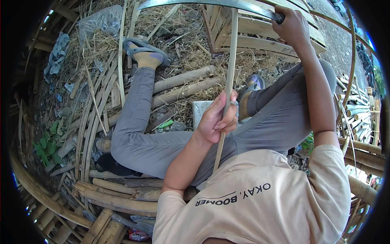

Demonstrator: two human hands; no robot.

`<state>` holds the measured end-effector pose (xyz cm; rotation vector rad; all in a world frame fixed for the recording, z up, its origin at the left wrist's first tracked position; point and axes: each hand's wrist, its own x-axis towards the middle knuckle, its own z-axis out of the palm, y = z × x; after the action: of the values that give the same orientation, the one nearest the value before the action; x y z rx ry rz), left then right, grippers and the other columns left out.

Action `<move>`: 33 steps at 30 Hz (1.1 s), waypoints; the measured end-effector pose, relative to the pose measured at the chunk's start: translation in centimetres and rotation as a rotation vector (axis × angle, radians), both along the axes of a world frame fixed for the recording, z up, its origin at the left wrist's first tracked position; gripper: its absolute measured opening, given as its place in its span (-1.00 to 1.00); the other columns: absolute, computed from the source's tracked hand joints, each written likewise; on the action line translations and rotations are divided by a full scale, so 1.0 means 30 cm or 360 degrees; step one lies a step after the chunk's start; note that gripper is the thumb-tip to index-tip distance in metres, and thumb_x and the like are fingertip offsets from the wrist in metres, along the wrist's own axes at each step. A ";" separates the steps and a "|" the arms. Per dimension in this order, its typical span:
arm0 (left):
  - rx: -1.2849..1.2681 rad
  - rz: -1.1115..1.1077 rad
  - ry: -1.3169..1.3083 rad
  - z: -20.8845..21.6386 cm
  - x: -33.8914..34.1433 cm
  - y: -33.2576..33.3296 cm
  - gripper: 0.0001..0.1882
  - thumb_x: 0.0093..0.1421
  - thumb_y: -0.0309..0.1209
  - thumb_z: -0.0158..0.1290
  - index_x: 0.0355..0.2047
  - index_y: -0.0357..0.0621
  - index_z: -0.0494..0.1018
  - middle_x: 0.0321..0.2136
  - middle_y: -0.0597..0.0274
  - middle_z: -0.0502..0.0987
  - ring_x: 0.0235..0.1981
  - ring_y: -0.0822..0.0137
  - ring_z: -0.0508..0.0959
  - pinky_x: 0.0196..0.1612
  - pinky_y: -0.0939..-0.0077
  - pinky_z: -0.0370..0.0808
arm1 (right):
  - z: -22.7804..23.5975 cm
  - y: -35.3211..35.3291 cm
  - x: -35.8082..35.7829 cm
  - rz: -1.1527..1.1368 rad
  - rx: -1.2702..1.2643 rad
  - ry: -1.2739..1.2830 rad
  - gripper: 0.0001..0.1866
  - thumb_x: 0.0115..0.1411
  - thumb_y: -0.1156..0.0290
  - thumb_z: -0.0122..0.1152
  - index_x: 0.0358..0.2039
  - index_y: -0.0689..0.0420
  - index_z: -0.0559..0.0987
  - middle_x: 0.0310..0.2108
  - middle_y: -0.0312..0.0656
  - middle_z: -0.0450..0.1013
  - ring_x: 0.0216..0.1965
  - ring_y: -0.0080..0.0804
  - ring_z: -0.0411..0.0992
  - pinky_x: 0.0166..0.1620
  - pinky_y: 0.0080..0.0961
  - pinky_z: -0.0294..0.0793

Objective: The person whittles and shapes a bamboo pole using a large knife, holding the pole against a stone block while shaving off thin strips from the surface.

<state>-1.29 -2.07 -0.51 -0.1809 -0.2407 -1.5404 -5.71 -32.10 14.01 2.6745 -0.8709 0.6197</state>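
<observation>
My left hand [219, 119] is closed around a long, pale bamboo strip [232, 57], which stands nearly upright in the view, its lower end by my shirt. At the upper right my right hand [291, 26] grips the dark handle of a machete [211, 3]. Its long, slightly curved blade stretches leftward across the top of the view and passes at the strip's upper end. Whether the blade touches the strip I cannot tell.
Behind the strip stands a wooden crate [260, 30]. Bamboo poles [185, 87] lie between my feet on ground littered with shavings. Long split strips [91, 118] lean at left near a clear plastic bag [100, 22]. A pale block [202, 112] sits beyond my left hand; cut bamboo [359, 110] is stacked at right.
</observation>
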 end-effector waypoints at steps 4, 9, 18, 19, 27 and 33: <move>-0.0025 0.0001 0.0025 -0.004 0.000 -0.004 -0.67 0.51 -0.13 -0.43 -0.11 -0.05 0.24 -0.82 0.42 0.17 -0.88 0.63 0.00 -0.78 0.73 -0.05 | 0.002 -0.021 -0.002 0.0019 0.0018 -0.0042 -0.63 -0.01 0.27 0.30 -0.15 0.05 0.66 -0.37 -0.01 0.59 -0.29 -0.02 0.55 -0.12 -0.21 0.51; -0.0038 -0.0019 0.0071 0.006 0.002 0.003 -0.68 0.51 -0.15 -0.44 -0.14 -0.05 0.23 -0.83 0.42 0.18 -0.89 0.63 -0.02 -0.79 0.72 -0.07 | 0.006 -0.031 -0.002 0.0105 -0.0105 -0.0063 -0.66 0.00 0.26 0.31 -0.18 0.05 0.67 -0.42 -0.01 0.58 -0.32 -0.03 0.55 -0.15 -0.22 0.52; 0.0072 0.0043 0.0056 -0.016 0.013 0.011 -0.72 0.51 -0.18 -0.43 -0.17 -0.04 0.21 -0.83 0.41 0.21 -0.89 0.63 -0.01 -0.81 0.73 -0.09 | -0.035 0.190 0.001 0.0473 0.0140 0.0143 -0.80 -0.09 0.33 0.30 -0.39 0.03 0.67 -0.60 -0.10 0.51 -0.46 -0.04 0.53 -0.27 -0.16 0.51; 0.0081 0.0051 0.0041 -0.013 0.009 0.007 -0.72 0.51 -0.18 -0.43 -0.18 -0.04 0.21 -0.83 0.41 0.21 -0.89 0.63 -0.01 -0.81 0.73 -0.09 | -0.033 0.200 0.003 0.0499 0.0114 0.0246 -0.79 -0.09 0.33 0.30 -0.37 0.01 0.68 -0.60 -0.11 0.51 -0.46 -0.05 0.53 -0.26 -0.16 0.51; -0.0102 -0.0006 0.0028 0.027 -0.022 0.007 -0.70 0.51 -0.17 -0.45 -0.20 -0.04 0.20 -0.84 0.38 0.24 -0.92 0.60 -0.02 -0.85 0.70 -0.10 | -0.024 -0.047 -0.012 0.0207 0.0055 -0.0247 -0.64 0.17 0.07 0.29 -0.33 0.17 0.65 -0.61 -0.03 0.49 -0.46 -0.07 0.56 -0.40 -0.23 0.48; -0.0290 -0.0029 0.0151 0.025 -0.005 0.023 -0.70 0.51 -0.19 -0.44 -0.24 -0.07 0.20 -0.81 0.32 0.32 -0.93 0.59 0.00 -0.87 0.70 -0.07 | -0.004 0.044 -0.026 0.0016 0.0550 -0.0142 -0.66 0.14 0.13 0.29 -0.31 0.18 0.67 -0.56 -0.03 0.53 -0.43 -0.11 0.56 -0.29 -0.19 0.52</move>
<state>-1.43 -1.40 0.23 -0.3999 -0.3053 -1.5231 -6.48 -30.79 13.89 2.9760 -1.0764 0.6467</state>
